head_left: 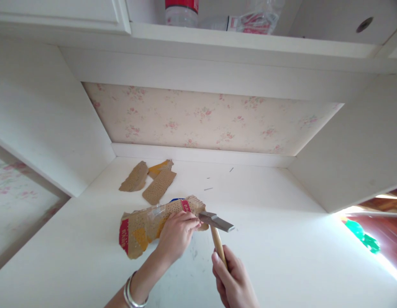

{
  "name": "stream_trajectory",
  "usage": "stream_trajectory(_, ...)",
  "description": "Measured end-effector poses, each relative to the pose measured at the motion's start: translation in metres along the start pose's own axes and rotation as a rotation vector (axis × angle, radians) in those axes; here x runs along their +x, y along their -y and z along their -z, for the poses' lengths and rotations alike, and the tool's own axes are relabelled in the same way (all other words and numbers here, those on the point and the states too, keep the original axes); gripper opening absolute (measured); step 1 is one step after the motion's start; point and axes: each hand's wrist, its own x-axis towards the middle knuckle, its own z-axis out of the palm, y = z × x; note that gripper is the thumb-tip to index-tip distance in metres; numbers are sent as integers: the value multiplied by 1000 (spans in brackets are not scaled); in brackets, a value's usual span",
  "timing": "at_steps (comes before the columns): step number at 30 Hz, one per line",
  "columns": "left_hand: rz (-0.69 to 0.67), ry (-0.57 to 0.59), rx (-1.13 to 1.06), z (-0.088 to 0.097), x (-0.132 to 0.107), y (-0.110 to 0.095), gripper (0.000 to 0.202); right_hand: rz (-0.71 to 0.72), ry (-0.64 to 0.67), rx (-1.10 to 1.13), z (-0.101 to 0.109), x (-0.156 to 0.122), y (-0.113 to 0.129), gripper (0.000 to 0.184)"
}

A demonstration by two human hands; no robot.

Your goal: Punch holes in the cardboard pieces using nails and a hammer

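Observation:
My left hand (177, 233) presses down on a torn piece of perforated brown cardboard (147, 224) with red and yellow print, fingers pinched together at its right end near the hammer head. My right hand (233, 280) is wrapped round the wooden handle of a small hammer (216, 226), whose metal head rests by the cardboard's right edge, right beside my left fingertips. What my left fingers pinch is too small to make out. A silver bangle (131, 295) sits on my left wrist.
Three more torn cardboard scraps (152, 179) lie further back on the white desk (282, 239). A few small nails (208, 188) are scattered behind. Floral wallpaper backs the alcove, white side panels flank it, and a shelf above holds a jar (181, 12) and packets.

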Motion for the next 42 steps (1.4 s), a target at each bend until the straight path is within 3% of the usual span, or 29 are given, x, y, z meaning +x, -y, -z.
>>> stream_trajectory(12, -12, 5, -14, -1, -1, 2, 22, -29, -13, 92, -3, -1, -2, 54)
stream_trajectory(16, 60, -20, -89, 0, 1, 2, 25, -51, -80, 116, -4, 5, -7, 53)
stream_trajectory(21, 159, -16, -322, 2, 2, 10, 26, 44, -267, 3, -2, 30, -11, 43)
stream_trajectory(26, 291, 47, -461, 12, 5, 9, 24, 48, -243, -83, -3, 51, -9, 36)
stream_trajectory(33, 240, 188, -344, 40, 18, -1, 27, 87, -240, -67, -11, 59, 0, 29)
stream_trajectory(42, 143, 116, -372, 23, 15, 13, 24, 106, -227, -36, -13, 67, 2, 26)
